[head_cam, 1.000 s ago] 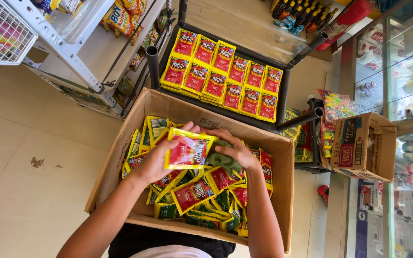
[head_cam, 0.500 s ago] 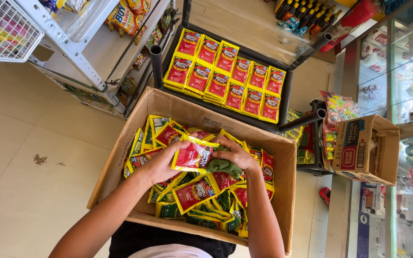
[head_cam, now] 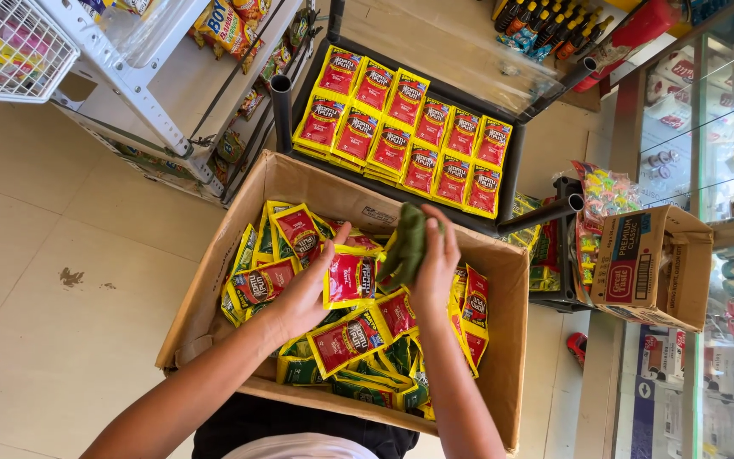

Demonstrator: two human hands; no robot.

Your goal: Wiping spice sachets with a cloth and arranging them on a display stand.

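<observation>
A large open cardboard box (head_cam: 214, 280) sits in front of me, filled with several red-and-yellow sachets and green ones. My left hand (head_cam: 303, 293) holds a red-and-yellow sachet (head_cam: 352, 276) flat above the pile. My right hand (head_cam: 437, 268) grips a green packet (head_cam: 407, 245) edge-on, lifted above the box near its far wall. Beyond the box, a black rack shelf (head_cam: 511, 183) carries neat rows of the same red-and-yellow sachets (head_cam: 401, 136).
A white metal shelf (head_cam: 155, 110) with snack bags stands at the upper left, with a white wire basket (head_cam: 10, 42) beside it. A smaller printed carton (head_cam: 652, 268) and a glass cabinet (head_cam: 724, 127) are at the right. Tiled floor (head_cam: 53, 272) lies to the left.
My right hand has lifted the green packet up and toward the box's far wall. The left hand with the red-and-yellow sachet has lowered slightly. The view has shifted a little.
</observation>
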